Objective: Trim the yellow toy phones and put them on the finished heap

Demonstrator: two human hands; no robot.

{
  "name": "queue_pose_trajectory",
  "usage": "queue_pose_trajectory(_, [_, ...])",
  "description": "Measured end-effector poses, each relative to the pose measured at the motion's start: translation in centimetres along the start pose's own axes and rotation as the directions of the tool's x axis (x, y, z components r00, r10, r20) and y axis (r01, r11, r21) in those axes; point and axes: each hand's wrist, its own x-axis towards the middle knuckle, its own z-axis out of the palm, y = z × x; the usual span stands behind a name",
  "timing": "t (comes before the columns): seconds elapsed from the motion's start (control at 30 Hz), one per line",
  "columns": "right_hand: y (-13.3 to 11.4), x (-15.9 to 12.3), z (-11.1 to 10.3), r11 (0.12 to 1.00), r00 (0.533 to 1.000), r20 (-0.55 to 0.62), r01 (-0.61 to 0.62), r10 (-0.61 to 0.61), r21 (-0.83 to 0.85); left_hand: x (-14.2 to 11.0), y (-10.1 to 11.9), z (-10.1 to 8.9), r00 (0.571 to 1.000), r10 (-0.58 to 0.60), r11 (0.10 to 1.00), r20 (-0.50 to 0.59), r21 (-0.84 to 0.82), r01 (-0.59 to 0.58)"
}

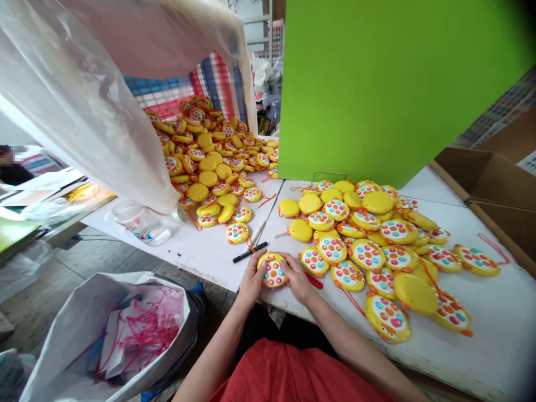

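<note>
Between both hands, at the table's front edge, is a yellow duck-shaped toy (274, 272) with coloured round buttons on its white face. My left hand (252, 276) grips its left side, the thumb on the front. The right side is gripped by my right hand (295, 274). An orange cord runs up from the toy. Just beyond my left hand lies a black marker (250, 252), with a white pen (257, 234) behind it. A red object (315, 281) lies beside my right hand, partly hidden by it. Many matching toys (368, 254) are heaped to the right.
A large heap of the same toys (209, 162) spills from a striped bag (215, 78) at the back left. A clear jar (140, 223) lies near the left edge. A green panel (377, 84) stands behind. Cardboard boxes (473, 176) are right; a white sack (71, 329) stands on the floor.
</note>
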Motion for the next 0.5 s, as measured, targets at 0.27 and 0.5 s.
queue_pose_trajectory(0.27, [-6.4,2.0,-5.0,0.831,0.910,-0.390,0.320,-0.137,0.455,5.8,3.8,-5.0,0.893,0.418,0.661,-0.164,0.730,-0.175])
queue_pose_trajectory(0.5, [-3.4,0.4,-1.8,0.979,1.000,-0.015,0.005,-0.002,0.202,11.0,3.6,-6.4,0.928,0.281,0.443,-0.243,0.891,0.099])
